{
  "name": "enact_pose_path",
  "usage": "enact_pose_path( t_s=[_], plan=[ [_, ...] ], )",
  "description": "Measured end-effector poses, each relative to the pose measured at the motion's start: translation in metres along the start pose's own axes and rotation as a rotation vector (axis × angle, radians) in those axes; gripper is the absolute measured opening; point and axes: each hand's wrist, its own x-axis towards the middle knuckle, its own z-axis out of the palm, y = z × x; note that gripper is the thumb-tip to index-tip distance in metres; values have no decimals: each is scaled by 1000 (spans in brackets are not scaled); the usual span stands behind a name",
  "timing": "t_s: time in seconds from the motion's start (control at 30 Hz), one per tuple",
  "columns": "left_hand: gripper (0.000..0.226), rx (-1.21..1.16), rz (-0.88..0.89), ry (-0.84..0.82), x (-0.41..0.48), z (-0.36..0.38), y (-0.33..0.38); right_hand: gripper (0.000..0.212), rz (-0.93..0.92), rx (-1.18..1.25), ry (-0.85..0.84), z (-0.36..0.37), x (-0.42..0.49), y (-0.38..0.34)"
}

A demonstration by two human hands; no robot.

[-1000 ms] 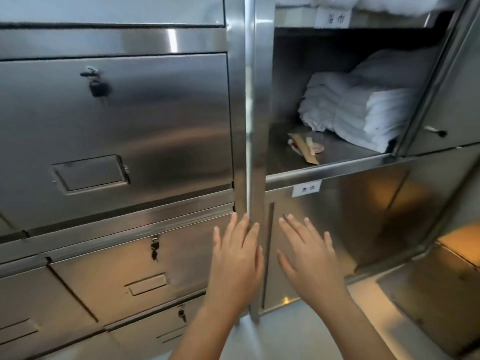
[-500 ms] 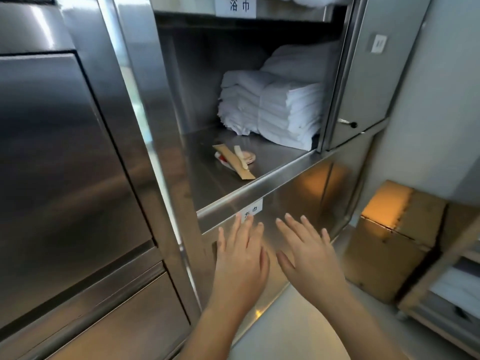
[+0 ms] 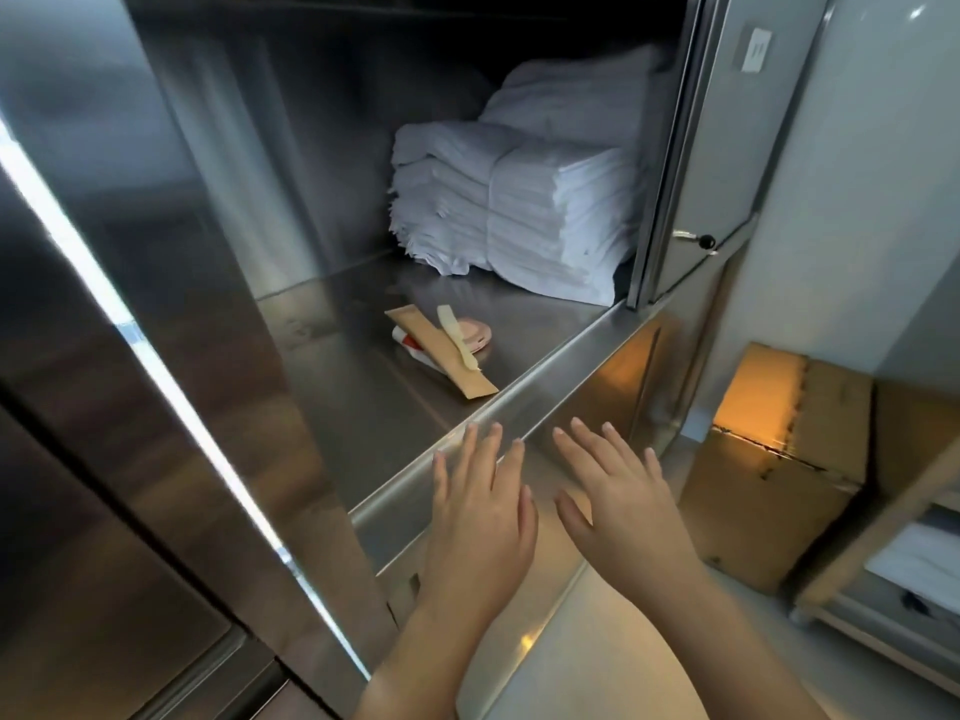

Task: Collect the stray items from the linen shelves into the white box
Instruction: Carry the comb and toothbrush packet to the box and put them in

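L hand [image 3: 480, 517] & R hand [image 3: 618, 506] are hovering, fingers spread, holding nothing, at the shelf [image 3: 374, 402] lip; stray items [image 3: 475, 332] are lying just beyond, nearer L hand, tan packet [image 3: 434, 349] pointing back-left to front-right.

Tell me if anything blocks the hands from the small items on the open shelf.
Nothing visible does. The left hand and right hand hover open at the shelf's front lip, and the brown packet, cream stick, pink disc and tube lie just past it. The folded towels sit farther back. The white box is out of view.
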Motion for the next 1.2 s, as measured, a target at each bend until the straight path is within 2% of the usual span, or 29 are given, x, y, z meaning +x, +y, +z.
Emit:
enact_pose_path(
  t_s=[0.2,0.63,0.93,1.07,1.2],
  plan=[
    [40,9,-75,67,46,20,-12,56,-108,38,15,15,64,20],
    [48,170,-415,198,134,60,-27,52,-556,83,10,38,222,55],
    [53,257,-538,140,151,68,-42,50,-791,161,123,59,264,43],
    [53,246,-568,157,154,70,-42,43,-857,136,56,69,275,36],
    [51,271,-578,181,152,76,-44,47,-924,122,83,75,284,30]
  ],
)
